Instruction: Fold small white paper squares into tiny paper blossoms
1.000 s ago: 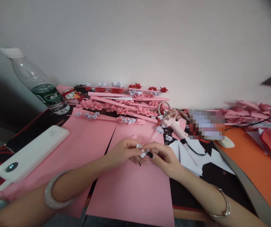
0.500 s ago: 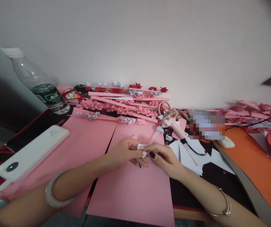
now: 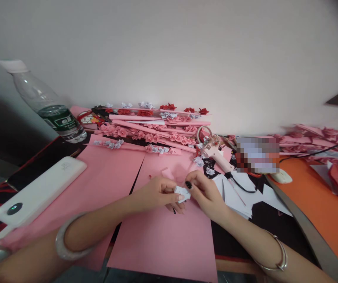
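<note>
Between my hands is a small folded piece of white paper [image 3: 182, 193], held above a large pink sheet [image 3: 169, 239]. My left hand [image 3: 164, 193] pinches it between thumb and fingers from the left. On the other side, my right hand [image 3: 202, 192] is closed, its thumb and fingertips at the paper's upper right edge. A scrap of pink paper [image 3: 167, 173] lies just beyond my hands. Past it rests a hot glue gun [image 3: 218, 156] with a black cord, near small white paper flowers [image 3: 198, 161].
Pink paper stems with flowers [image 3: 151, 135] are piled along the wall. At left stand a water bottle [image 3: 56, 114] and a white power bank [image 3: 41, 192]. White paper pieces [image 3: 235, 192], a computer mouse [image 3: 282, 176] and an orange sheet [image 3: 322, 200] lie to the right.
My right hand has shifted slightly up and right, its fingers drawn back to the paper's edge. More of the white folded paper now shows in my left hand.
</note>
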A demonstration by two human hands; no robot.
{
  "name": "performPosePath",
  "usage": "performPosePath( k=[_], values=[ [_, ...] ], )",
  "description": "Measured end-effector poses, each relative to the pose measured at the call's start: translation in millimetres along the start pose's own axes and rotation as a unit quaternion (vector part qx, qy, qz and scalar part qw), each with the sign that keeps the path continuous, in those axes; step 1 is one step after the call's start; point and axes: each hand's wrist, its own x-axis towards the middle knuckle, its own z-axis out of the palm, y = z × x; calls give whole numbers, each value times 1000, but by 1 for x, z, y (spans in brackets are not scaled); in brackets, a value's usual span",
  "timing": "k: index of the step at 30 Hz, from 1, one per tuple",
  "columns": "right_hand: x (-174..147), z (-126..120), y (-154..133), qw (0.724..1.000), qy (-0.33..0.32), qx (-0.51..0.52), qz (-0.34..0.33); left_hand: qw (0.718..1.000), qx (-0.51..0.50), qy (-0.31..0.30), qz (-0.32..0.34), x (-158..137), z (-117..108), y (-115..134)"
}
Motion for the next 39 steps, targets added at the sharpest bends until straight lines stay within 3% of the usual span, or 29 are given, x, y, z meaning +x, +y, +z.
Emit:
performPosePath(
  k=[4,7,15,21,23,26,29,35,39],
  values=[
    [2,0,-4,987,-110,-106,-44,1000,24,-16,-1,-1,3,-1],
    [3,0,-6,979,-131,-137,-76,999,26,-24,-15,-1,5,1],
    [0,3,-4,975,-106,-163,-103,999,17,-45,5,-2,3,0],
    [1,-2,-1,985,52,-162,-42,993,104,34,49,-3,2,1],
    [1,-3,-3,981,33,-178,-63,981,167,64,74,-3,3,2],
    [-1,0,-4,974,-55,-202,-80,944,283,101,138,-3,2,1],
    [-3,3,-4,971,-90,-209,-73,920,338,90,179,-3,2,-1],
    [-4,4,-2,981,-52,-178,-55,921,340,78,176,-4,4,2],
    [-1,2,-3,994,2,-111,-14,938,285,136,144,-3,3,5]
  ],
)
